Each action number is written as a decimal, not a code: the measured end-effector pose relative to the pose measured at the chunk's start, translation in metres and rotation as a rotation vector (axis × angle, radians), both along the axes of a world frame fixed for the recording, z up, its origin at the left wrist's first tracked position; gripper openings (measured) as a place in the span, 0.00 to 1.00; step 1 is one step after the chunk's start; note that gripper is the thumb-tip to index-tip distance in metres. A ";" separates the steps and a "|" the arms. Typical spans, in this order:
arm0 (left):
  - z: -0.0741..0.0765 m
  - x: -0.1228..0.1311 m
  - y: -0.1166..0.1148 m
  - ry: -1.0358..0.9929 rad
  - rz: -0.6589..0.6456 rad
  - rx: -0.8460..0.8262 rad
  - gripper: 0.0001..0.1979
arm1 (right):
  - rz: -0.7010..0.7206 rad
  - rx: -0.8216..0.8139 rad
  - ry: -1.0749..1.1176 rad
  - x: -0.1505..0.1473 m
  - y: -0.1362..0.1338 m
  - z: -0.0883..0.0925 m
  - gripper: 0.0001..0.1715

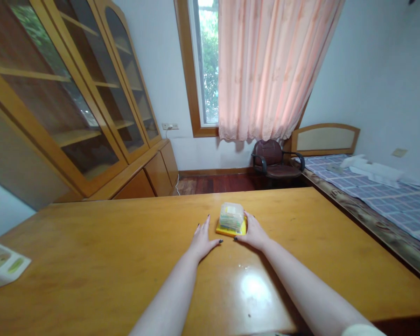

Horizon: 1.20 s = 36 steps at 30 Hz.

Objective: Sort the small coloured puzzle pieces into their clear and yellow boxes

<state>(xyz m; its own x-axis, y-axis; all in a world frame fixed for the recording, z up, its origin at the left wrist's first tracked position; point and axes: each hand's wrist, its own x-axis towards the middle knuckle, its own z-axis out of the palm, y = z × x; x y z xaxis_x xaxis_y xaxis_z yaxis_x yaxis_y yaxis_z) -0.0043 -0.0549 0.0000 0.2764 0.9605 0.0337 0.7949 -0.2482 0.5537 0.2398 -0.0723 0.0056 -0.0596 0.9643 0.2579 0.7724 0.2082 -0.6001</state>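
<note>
A small clear plastic box (231,216) with a yellow base sits upside-down-looking on the wooden table (91,261), near its middle. My right hand (254,232) rests against the box's right side, its fingers curled round the yellow base. My left hand (202,239) lies flat on the table just left of the box, fingers stretched out and thumb pointing toward it, not touching the box.
A white printed package (2,264) lies at the table's left edge. Beyond the table stand a glass-fronted wooden cabinet (77,107), a dark chair (275,161) under a curtained window, and a bed (381,191) along the right.
</note>
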 end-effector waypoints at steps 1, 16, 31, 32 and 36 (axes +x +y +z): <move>0.001 0.000 -0.001 0.005 0.005 -0.006 0.50 | -0.063 0.007 -0.024 0.004 -0.003 -0.002 0.58; 0.008 0.001 -0.003 -0.004 -0.043 0.009 0.42 | -0.847 0.022 -0.185 0.087 -0.024 -0.022 0.61; 0.007 0.006 -0.004 0.120 -0.056 0.061 0.37 | -1.029 -0.043 -0.185 0.132 -0.016 -0.018 0.66; 0.007 0.006 -0.004 0.130 -0.056 0.064 0.37 | -1.038 -0.052 -0.190 0.131 -0.018 -0.019 0.66; 0.005 0.005 -0.004 0.158 -0.060 0.074 0.35 | -1.064 -0.075 -0.203 0.114 -0.033 -0.026 0.64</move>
